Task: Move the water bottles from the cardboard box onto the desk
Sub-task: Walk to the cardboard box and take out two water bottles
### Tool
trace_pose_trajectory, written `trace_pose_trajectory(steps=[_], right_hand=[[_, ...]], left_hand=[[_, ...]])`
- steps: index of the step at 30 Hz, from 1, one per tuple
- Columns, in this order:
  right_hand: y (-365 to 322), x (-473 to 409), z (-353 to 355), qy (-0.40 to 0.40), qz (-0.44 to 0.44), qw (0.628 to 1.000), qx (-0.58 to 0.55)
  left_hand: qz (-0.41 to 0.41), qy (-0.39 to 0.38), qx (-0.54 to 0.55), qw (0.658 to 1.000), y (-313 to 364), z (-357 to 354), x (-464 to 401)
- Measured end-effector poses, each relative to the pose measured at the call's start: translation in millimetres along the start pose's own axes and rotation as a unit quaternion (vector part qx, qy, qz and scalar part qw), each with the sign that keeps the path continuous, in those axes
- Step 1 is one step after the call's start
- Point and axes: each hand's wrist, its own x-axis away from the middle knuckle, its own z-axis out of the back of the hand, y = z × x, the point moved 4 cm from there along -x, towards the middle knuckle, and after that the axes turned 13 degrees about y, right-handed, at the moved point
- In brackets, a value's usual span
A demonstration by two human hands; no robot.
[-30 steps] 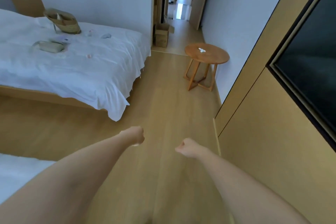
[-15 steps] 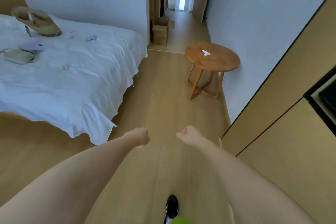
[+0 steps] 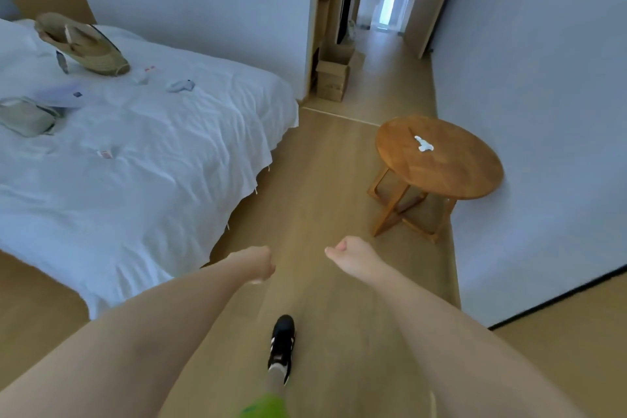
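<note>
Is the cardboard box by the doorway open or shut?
Open: the cardboard box has its top flaps raised and spread. Its contents cannot be seen from here.

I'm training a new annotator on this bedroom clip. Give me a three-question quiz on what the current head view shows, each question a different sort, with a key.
1. True or false: the left hand holds a water bottle.
2. Where does the cardboard box stand? A) on the bed B) on the floor by the doorway C) on the round table
3. Fill in: the small white object lies on the round wooden ____.

Key:
1. False; both the left hand and the right hand have curled fingers and hold nothing.
2. B; it is past the bed, at the doorway.
3. table.
</note>
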Motion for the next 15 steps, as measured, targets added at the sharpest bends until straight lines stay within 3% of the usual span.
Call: trace_pose_trajectory(steps=[10,15], right_hand=[[-58,-262,83,0.014,-0.031,0.998,0.049],[-64,-360,111,0.027,-0.046,0.998,0.043]], left_hand=[[-0.018,0.024,0.035,0.999,12,134,-277],[-0.038,0.015,0.002,0.999,42,177,-378]])
